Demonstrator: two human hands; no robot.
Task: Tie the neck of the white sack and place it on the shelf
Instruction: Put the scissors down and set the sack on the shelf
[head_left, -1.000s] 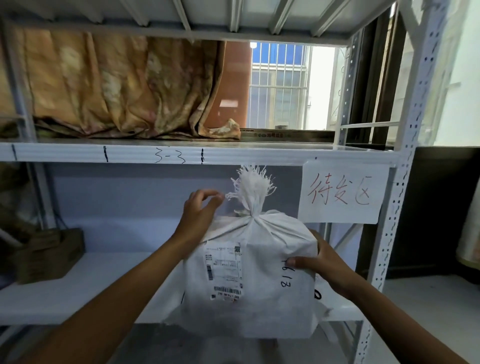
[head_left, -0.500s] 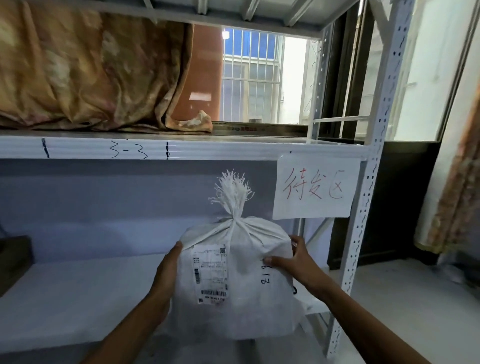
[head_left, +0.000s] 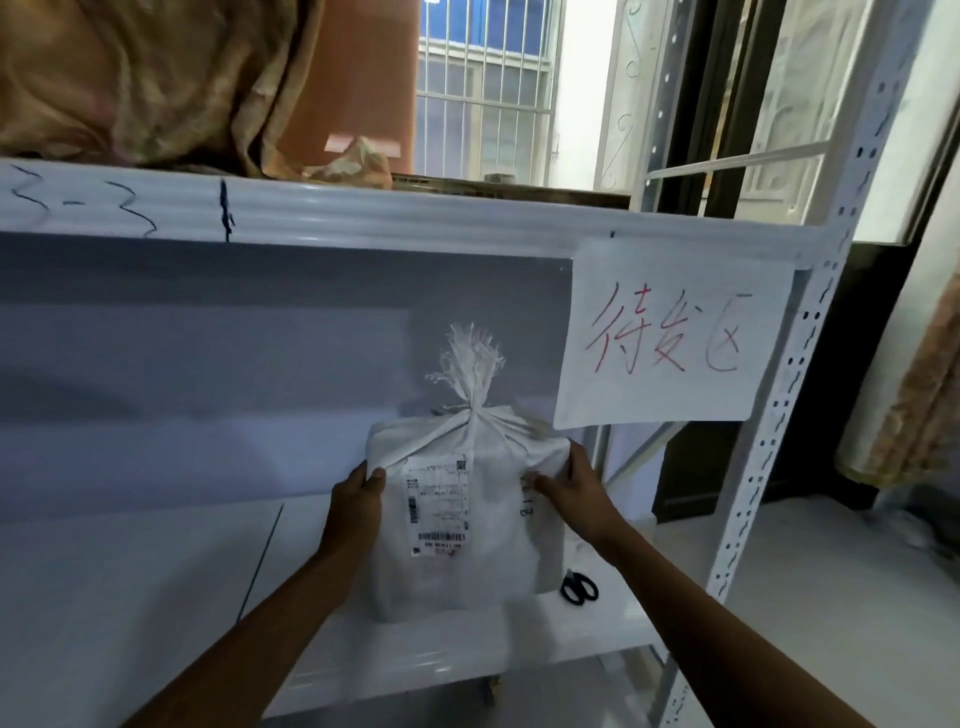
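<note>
Hands (head_left: 462, 501) hold labelled white sack (head_left: 467, 519) beneath "3-3" (head_left: 83, 205).

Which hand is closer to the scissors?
The right hand. It holds the sack's right side, just above the scissors lying on the shelf beside the sack. The left hand grips the sack's far side, with the sack in between.
</note>
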